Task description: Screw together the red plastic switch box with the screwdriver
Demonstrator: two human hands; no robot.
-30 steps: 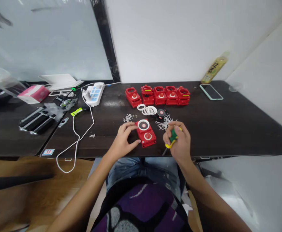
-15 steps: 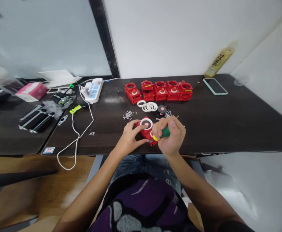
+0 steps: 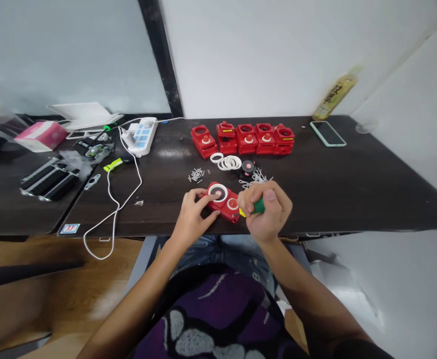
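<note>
My left hand (image 3: 195, 215) grips the left end of a red plastic housing (image 3: 224, 202), which lies flat on the dark table (image 3: 334, 199). The housing has a white ring around a dark centre and a smaller white-ringed red disc. My right hand (image 3: 268, 209) is closed around a green-and-yellow-handled screwdriver (image 3: 258, 206) at the housing's right end. My fingers hide the screwdriver's shaft and tip. Beyond my hands lie white rings (image 3: 228, 162), a black round part (image 3: 247, 167), and two heaps of small screws (image 3: 196, 174).
Several stacked red housings (image 3: 241, 139) stand in a row at the back. A white power strip (image 3: 139, 136) and its cable (image 3: 121, 202) lie to the left, near a pink box (image 3: 42, 135). A phone (image 3: 327, 133) lies at the back right.
The red housing has turned counter-clockwise, its long side now running more left to right. My right hand has moved left to its end, bringing the screwdriver with it.
</note>
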